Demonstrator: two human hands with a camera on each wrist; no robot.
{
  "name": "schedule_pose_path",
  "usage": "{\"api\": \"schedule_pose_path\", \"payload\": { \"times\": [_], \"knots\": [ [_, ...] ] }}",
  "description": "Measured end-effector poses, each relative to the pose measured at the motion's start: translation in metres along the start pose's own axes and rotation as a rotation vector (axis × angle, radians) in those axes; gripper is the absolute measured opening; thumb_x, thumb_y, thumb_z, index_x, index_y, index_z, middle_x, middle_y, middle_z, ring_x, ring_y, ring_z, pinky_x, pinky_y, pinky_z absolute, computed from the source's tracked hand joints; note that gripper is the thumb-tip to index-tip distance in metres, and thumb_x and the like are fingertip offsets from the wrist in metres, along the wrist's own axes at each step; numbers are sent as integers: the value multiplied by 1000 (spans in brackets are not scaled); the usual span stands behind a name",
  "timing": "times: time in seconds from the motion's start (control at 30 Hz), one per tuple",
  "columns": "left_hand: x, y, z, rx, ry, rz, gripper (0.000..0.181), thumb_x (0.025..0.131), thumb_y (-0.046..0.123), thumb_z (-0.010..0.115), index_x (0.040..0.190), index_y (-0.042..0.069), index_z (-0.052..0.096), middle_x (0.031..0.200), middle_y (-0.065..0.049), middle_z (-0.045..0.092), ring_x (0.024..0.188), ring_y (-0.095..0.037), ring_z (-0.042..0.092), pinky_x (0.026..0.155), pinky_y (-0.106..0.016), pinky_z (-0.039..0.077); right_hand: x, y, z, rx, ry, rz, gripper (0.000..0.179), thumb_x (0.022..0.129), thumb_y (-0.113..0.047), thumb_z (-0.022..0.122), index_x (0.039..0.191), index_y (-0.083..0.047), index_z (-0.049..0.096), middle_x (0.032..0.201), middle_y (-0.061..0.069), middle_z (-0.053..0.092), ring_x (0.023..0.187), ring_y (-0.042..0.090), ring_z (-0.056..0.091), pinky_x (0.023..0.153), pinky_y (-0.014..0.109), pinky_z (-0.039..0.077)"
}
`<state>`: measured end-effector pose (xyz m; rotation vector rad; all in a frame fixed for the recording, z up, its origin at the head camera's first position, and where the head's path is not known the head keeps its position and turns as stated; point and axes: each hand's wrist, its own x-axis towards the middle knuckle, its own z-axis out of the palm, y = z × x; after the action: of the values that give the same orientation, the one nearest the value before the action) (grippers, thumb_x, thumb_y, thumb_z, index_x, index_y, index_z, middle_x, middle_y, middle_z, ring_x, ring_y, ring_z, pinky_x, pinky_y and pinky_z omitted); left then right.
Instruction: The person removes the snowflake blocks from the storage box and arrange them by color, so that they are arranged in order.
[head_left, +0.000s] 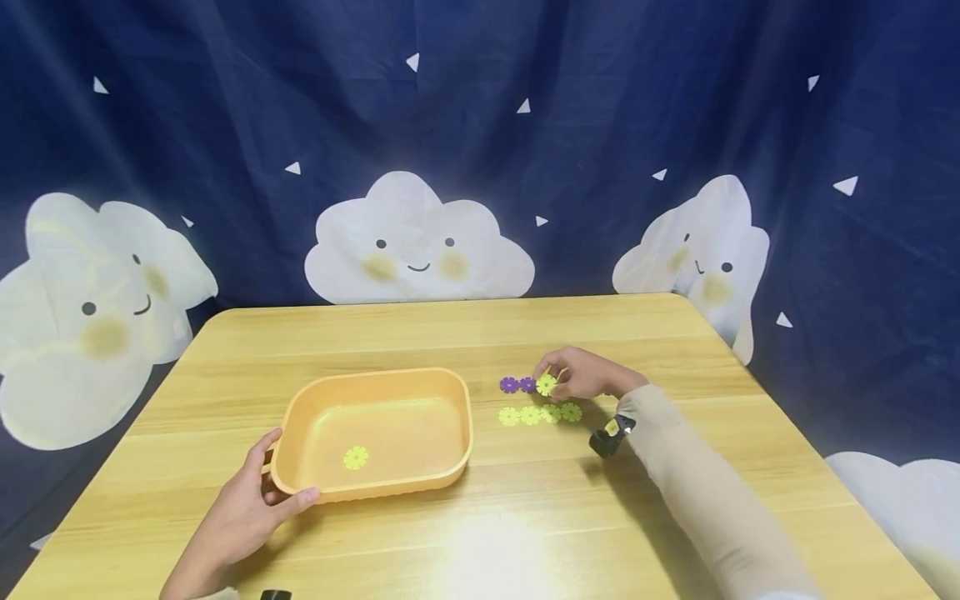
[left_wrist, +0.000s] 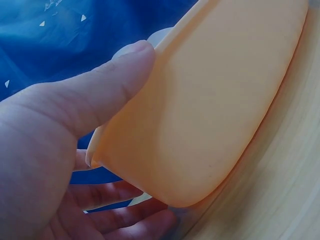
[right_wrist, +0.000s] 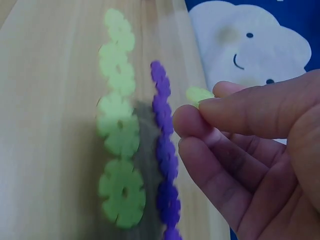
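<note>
On the left, my left hand (head_left: 243,508) grips the near left corner of an orange plastic basin (head_left: 401,483). Its thumb presses the outer rim in the left wrist view, with the fingers beneath. One yellow-green snowflake disc (head_left: 356,457) lies inside the basin. My right hand (head_left: 588,373) pinches another yellow-green disc (right_wrist: 199,94) between thumb and fingertips, held above the table. Below it runs a row of purple snowflake discs (right_wrist: 166,155), partly hidden by the hand in the head view. Nearer me lies a row of several yellow-green discs (right_wrist: 121,192).
Everything stands on a light wooden table (head_left: 360,554). A dark blue curtain (head_left: 600,50) with smiling clouds hangs behind the table and at its sides. The basin sits left of the disc rows. A black wrist device (head_left: 611,435) is strapped on the right wrist.
</note>
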<state>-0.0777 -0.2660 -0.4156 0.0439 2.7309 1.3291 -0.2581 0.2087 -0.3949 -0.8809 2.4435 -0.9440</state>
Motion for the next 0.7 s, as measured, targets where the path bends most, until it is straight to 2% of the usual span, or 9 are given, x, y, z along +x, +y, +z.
{"api": "schedule_pose_path", "payload": {
  "times": [0.23, 0.43, 0.7],
  "knots": [
    [0, 2, 1, -8, 2, 9, 104, 84, 35, 77, 153, 3, 6, 144, -29, 32, 104, -33, 64, 74, -23, 51, -19, 16, -3, -9, 24, -4, 34, 80, 7, 68, 113, 3, 64, 113, 13, 61, 100, 27, 56, 91, 43, 48],
    [0, 3, 0, -4, 10, 21, 102, 84, 34, 77, 153, 3, 8, 143, -29, 33, 103, -33, 65, 73, -22, 51, -33, 26, -6, -7, 32, 11, 35, 80, 5, 71, 114, 5, 63, 110, 16, 62, 95, 27, 59, 87, 44, 50],
    [0, 2, 0, -21, 8, 18, 103, 84, 34, 77, 153, 2, 7, 143, -29, 33, 104, -34, 64, 73, -22, 51, -46, 40, -4, -24, 49, 39, 37, 77, 2, 74, 113, 4, 64, 100, 9, 63, 88, 21, 59, 81, 39, 50]
  ]
}}
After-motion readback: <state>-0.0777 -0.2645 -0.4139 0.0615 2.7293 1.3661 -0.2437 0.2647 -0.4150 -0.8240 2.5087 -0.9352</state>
